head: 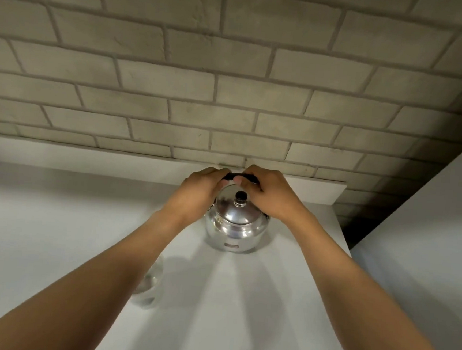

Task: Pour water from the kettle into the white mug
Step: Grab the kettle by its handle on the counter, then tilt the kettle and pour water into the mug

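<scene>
A shiny metal kettle [235,225] with a domed lid and a black knob stands on the white counter [52,229] near the back wall. Its black handle [231,176] arches over the lid. My left hand [202,189] wraps the left end of that handle and my right hand [268,193] wraps the right end. A pale, glassy-looking mug [150,285] stands nearer to me on the left, mostly hidden under my left forearm; its colour is hard to judge.
A grey brick wall [231,91] rises right behind the kettle. A raised white ledge [318,190] runs along the counter's back. A white cabinet side [427,248] stands to the right, past the counter's right edge.
</scene>
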`<action>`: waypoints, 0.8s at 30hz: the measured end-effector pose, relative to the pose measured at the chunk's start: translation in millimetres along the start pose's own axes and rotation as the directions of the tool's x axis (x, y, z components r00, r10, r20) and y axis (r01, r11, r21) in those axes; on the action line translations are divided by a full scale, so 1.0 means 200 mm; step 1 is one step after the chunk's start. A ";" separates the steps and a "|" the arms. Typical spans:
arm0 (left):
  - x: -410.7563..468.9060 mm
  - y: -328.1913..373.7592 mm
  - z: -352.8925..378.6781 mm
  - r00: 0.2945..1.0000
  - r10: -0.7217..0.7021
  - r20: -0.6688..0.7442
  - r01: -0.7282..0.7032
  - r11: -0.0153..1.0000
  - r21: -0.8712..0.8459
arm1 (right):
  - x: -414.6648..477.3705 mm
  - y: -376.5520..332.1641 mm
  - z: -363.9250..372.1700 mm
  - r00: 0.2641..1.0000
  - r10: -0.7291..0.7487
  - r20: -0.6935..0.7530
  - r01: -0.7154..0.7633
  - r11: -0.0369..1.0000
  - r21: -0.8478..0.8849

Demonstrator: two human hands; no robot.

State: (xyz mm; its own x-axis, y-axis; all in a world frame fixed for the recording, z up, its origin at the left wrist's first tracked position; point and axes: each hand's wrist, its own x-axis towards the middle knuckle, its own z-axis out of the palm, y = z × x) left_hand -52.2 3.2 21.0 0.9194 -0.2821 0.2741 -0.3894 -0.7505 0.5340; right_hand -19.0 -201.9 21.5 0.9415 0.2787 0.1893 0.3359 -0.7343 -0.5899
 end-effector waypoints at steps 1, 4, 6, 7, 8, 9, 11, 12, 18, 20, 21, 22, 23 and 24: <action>-0.04 0.02 -0.01 0.999 0.011 -0.031 -0.012 1.000 -0.005 | -0.05 -0.03 -0.01 1.000 0.000 -0.024 -0.001 1.000 -0.022; -0.19 0.10 -0.02 0.991 0.009 -0.132 -0.020 0.996 -0.085 | -0.20 -0.13 -0.04 0.994 -0.034 -0.100 0.027 0.997 -0.072; -0.33 0.14 -0.01 0.980 0.000 -0.197 -0.030 0.988 -0.153 | -0.30 -0.18 -0.04 0.990 -0.043 -0.134 0.033 0.997 -0.072; -0.41 0.16 0.00 0.970 0.006 -0.242 -0.043 0.988 -0.151 | -0.35 -0.19 -0.04 0.989 -0.035 -0.145 0.027 0.998 -0.059; -0.50 0.18 0.01 0.957 0.026 -0.288 -0.064 0.991 -0.121 | -0.40 -0.20 -0.04 0.988 -0.029 -0.154 0.022 0.999 -0.048; -0.58 0.20 0.03 0.944 0.072 -0.322 -0.100 0.992 -0.071 | -0.44 -0.21 -0.05 0.987 -0.026 -0.157 0.021 0.999 -0.039; -0.74 0.21 0.07 0.917 0.205 -0.343 -0.207 0.978 0.031 | -0.52 -0.24 -0.05 0.989 -0.031 -0.145 0.027 0.999 -0.031; -0.80 0.21 0.11 0.902 0.273 -0.335 -0.266 0.962 0.068 | -0.55 -0.25 -0.05 0.989 -0.035 -0.141 0.030 0.999 -0.038; -1.03 0.23 0.23 0.890 0.383 -0.248 -0.357 0.923 0.144 | -0.72 -0.35 -0.02 0.990 -0.051 -0.130 0.041 0.996 -0.081; -1.06 0.24 0.23 0.912 0.341 -0.227 -0.320 0.939 0.125 | -0.77 -0.38 -0.01 0.990 -0.068 -0.124 0.057 0.994 -0.091; -1.07 0.25 0.23 0.923 0.316 -0.218 -0.299 0.948 0.107 | -0.78 -0.39 -0.01 0.990 -0.073 -0.122 0.061 0.993 -0.098; -1.08 0.25 0.22 0.933 0.289 -0.214 -0.276 0.957 0.088 | -0.80 -0.40 0.00 0.990 -0.076 -0.116 0.065 0.993 -0.101; -1.09 0.25 0.22 0.941 0.266 -0.210 -0.256 0.964 0.073 | -0.81 -0.42 0.00 0.991 -0.078 -0.112 0.066 0.992 -0.106; -1.09 0.26 0.21 0.947 0.248 -0.205 -0.240 0.969 0.063 | -0.81 -0.43 -0.01 0.991 -0.079 -0.108 0.067 0.991 -0.113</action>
State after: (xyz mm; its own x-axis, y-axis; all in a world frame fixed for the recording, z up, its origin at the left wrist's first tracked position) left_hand -270.9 1.3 -45.1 0.7629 -0.3303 0.5558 -0.5942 -0.6971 0.4013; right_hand -200.7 -184.9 42.3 0.9092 0.2677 0.3188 0.3990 -0.7791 -0.4836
